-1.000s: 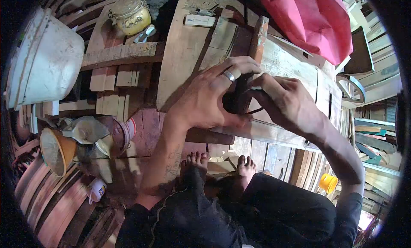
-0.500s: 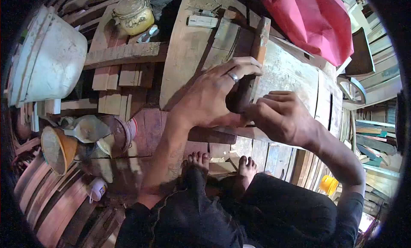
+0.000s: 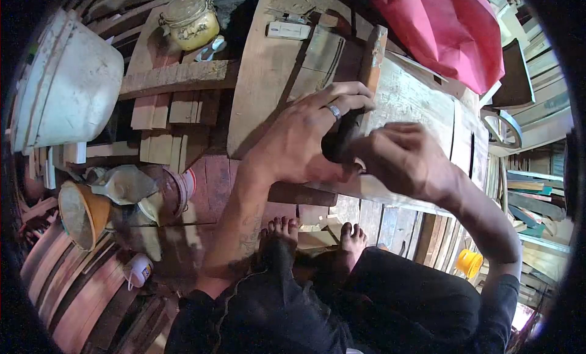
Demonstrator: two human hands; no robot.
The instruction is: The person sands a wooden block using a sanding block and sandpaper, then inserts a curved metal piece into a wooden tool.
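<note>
My left hand, with a ring on one finger, is wrapped round a dark piece at the front part of the wooden bench. Close on its right, my right hand is closed and slightly blurred, its fingertips against the near end of the dark piece. What it holds is hidden by the fingers. A narrow wooden strip with worn paint extends away beyond my left fingers. Flat boards lie to the left of the strip.
A white bucket stands at the left, near a glass jar with yellow contents. Below are an orange funnel and a small white cup. Pink cloth lies at the upper right. A yellow container is lower right.
My right hand has moved slightly down and right from its place a second ago, with its fingers more curled. My left hand keeps nearly the same place on the dark piece.
</note>
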